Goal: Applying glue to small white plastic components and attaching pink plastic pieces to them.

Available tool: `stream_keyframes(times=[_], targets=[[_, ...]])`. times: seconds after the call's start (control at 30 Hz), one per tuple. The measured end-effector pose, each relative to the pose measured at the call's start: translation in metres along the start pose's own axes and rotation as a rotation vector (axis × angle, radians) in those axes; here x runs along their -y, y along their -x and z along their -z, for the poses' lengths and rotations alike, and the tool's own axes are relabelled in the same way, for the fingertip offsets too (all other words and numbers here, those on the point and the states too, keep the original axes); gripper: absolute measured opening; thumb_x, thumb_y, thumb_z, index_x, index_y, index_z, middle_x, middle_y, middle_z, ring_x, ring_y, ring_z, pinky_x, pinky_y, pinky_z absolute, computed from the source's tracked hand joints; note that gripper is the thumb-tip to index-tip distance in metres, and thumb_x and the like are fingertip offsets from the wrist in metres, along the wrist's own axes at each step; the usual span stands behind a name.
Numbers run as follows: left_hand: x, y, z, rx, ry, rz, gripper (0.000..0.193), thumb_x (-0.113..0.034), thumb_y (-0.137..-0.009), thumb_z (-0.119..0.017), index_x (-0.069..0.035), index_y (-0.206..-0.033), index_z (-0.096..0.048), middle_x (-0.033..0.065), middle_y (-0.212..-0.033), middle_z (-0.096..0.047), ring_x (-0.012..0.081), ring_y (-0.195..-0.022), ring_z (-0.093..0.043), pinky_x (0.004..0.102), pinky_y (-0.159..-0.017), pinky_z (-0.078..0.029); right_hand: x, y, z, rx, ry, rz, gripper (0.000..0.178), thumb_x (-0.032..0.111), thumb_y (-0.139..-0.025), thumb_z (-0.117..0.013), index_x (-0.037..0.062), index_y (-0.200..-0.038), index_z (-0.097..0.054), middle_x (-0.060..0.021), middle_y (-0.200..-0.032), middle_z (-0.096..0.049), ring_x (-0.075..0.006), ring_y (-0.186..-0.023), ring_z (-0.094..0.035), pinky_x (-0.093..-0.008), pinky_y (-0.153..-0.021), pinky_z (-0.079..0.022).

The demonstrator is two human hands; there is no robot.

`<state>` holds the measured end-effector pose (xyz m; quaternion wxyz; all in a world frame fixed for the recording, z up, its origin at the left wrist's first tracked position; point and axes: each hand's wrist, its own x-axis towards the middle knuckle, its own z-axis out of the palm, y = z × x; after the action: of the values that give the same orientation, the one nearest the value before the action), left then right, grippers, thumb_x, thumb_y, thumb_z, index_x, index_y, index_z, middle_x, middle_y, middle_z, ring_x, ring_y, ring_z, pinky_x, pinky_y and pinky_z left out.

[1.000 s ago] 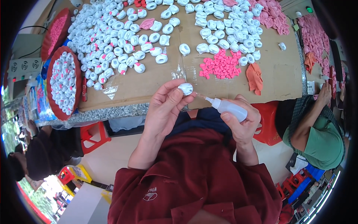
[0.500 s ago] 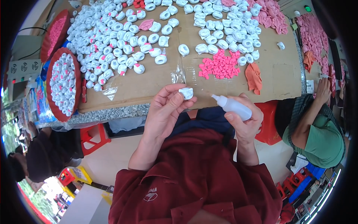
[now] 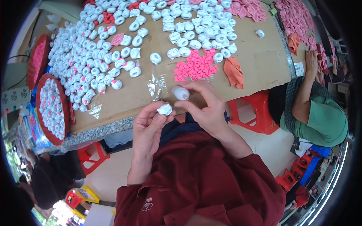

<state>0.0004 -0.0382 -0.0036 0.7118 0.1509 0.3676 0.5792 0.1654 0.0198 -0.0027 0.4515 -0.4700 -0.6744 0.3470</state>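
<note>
My left hand (image 3: 149, 126) pinches a small white moulded piece (image 3: 164, 109) between thumb and fingers, just in front of the table edge. Close by on its right, my right hand (image 3: 205, 107) has its thumb and fingers around a translucent white squeeze bottle (image 3: 181, 93). The bottle's rounded end faces me, and its nozzle cannot be seen. Beyond the hands lies a heap of small bright pink pieces (image 3: 196, 66) on the cardboard sheet (image 3: 151, 83). Many white hollow pieces (image 3: 90, 56) are spread to the left and far side, several with a pink piece on them.
Two red bowls stand at the left: one (image 3: 66, 124) holds white pieces, the other (image 3: 46, 56) pink bits. An orange glove-like scrap (image 3: 233, 72) lies right of the pink heap. A red stool (image 3: 260, 116) is at the right, near a person in green (image 3: 326, 118).
My right hand has moved left toward my left hand and turned the bottle, so its nozzle no longer shows. The view has shifted, and my left hand still holds the white piece.
</note>
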Motion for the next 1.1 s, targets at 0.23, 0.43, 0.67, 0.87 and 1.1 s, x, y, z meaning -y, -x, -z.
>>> stream_keyframes(times=[0.23, 0.43, 0.67, 0.87, 1.1], targets=[[0.002, -0.001, -0.003, 0.02, 0.0, 0.02, 0.028, 0.004, -0.083, -0.054, 0.003, -0.111, -0.052, 0.0156, -0.104, -0.059, 0.0241, -0.093, -0.061, 0.0305, -0.081, -0.052, -0.009, -0.006, 0.041, -0.097, 0.442, 0.008, 0.015, 0.001, -0.07, -0.066, 0.003, -0.085, -0.063, -0.0067, -0.083, -0.061, -0.0205, -0.078, -0.055, -0.029, -0.069, -0.043], [0.006, -0.001, -0.009, 0.053, -0.003, 0.062, 0.027, 0.004, -0.083, -0.054, 0.003, -0.111, -0.052, 0.0153, -0.102, -0.059, 0.0237, -0.093, -0.061, 0.0304, -0.08, -0.052, -0.015, -0.012, 0.038, -0.035, 0.489, 0.043, 0.011, 0.003, -0.071, -0.066, 0.0034, -0.082, -0.064, -0.0066, -0.077, -0.059, -0.0219, -0.075, -0.053, -0.0314, -0.066, -0.042], [0.009, -0.002, -0.013, 0.032, -0.102, 0.054, 0.029, 0.001, -0.083, -0.056, 0.002, -0.111, -0.051, 0.0169, -0.105, -0.058, 0.0246, -0.091, -0.061, 0.0304, -0.077, -0.052, -0.01, -0.015, 0.04, -0.044, 0.4, 0.112, 0.01, -0.001, -0.072, -0.064, 0.0019, -0.081, -0.063, -0.0061, -0.077, -0.059, -0.0195, -0.072, -0.054, -0.0282, -0.063, -0.043], [0.015, -0.003, -0.015, 0.038, -0.252, -0.069, 0.025, 0.005, -0.08, -0.058, 0.004, -0.105, -0.053, 0.0144, -0.101, -0.061, 0.0192, -0.089, -0.061, 0.0289, -0.078, -0.051, 0.022, 0.009, 0.042, 0.203, -0.061, -0.144, 0.008, -0.002, -0.075, -0.062, -0.0004, -0.083, -0.061, -0.0058, -0.074, -0.06, -0.0131, -0.066, -0.055, -0.024, -0.061, -0.043], [0.017, -0.002, -0.016, 0.106, -0.36, -0.121, 0.023, 0.008, -0.081, -0.056, 0.005, -0.104, -0.055, 0.0131, -0.103, -0.061, 0.0157, -0.093, -0.059, 0.0262, -0.083, -0.048, 0.034, 0.008, 0.038, 0.279, -0.182, -0.327, 0.01, 0.002, -0.077, -0.063, -0.0003, -0.086, -0.06, -0.0054, -0.072, -0.062, -0.0125, -0.07, -0.061, -0.0232, -0.063, -0.045]])
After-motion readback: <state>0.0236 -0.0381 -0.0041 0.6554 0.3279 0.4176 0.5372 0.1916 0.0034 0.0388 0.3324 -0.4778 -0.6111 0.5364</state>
